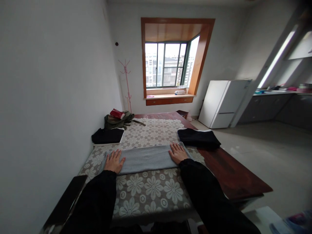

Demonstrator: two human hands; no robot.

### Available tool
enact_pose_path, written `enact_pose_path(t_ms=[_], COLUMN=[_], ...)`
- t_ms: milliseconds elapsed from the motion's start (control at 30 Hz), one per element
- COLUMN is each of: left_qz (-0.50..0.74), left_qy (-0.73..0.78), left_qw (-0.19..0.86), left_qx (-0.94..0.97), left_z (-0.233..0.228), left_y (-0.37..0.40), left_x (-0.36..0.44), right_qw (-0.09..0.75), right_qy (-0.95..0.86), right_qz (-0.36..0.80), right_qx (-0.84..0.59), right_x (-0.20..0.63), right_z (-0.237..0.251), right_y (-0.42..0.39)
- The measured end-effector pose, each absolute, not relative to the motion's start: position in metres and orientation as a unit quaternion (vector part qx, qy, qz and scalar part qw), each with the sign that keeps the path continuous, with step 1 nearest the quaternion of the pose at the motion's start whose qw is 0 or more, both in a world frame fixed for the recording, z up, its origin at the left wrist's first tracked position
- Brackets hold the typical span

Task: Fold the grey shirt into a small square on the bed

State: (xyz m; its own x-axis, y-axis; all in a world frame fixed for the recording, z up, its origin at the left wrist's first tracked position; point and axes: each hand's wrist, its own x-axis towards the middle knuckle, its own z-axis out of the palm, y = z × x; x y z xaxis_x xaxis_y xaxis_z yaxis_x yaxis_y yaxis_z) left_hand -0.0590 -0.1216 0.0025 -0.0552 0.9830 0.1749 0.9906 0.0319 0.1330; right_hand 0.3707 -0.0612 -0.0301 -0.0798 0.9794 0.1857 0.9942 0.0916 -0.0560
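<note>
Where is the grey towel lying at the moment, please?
In the head view, the grey towel lies flat across the near part of the table, with the left hand and right hand pressing its two ends.

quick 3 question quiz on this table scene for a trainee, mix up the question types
1. True or false: both hands lie flat on the grey cloth.
2. Which thing lies nearest the right hand? A) the olive bag B) the black folded garment by the table's right edge C) the white fridge
3. Fill in: the left hand rests on the cloth's ____ end.

Key
1. True: each palm presses one end of the cloth, fingers spread.
2. B
3. left
</note>
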Motion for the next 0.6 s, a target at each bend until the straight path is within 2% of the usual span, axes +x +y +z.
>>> enact_pose_path(t_ms=[433,500,600], left_qz=[-0.107,-0.111,-0.141], left_qy=[-0.815,-0.810,-0.799], left_qw=[0.063,0.043,-0.050], left_qx=[-0.566,-0.574,-0.582], left_z=[0.001,0.005,0.015], left_y=[-0.161,-0.169,-0.168], left_x=[-0.119,-0.127,-0.135], right_qw=[0.098,0.104,0.114], right_qy=[-0.735,-0.737,-0.739], right_qz=[-0.066,-0.062,-0.050], right_qx=[-0.668,-0.665,-0.662], right_x=[0.370,0.369,0.367], right_z=[-0.041,-0.041,-0.039], right_y=[-0.056,-0.057,-0.059])
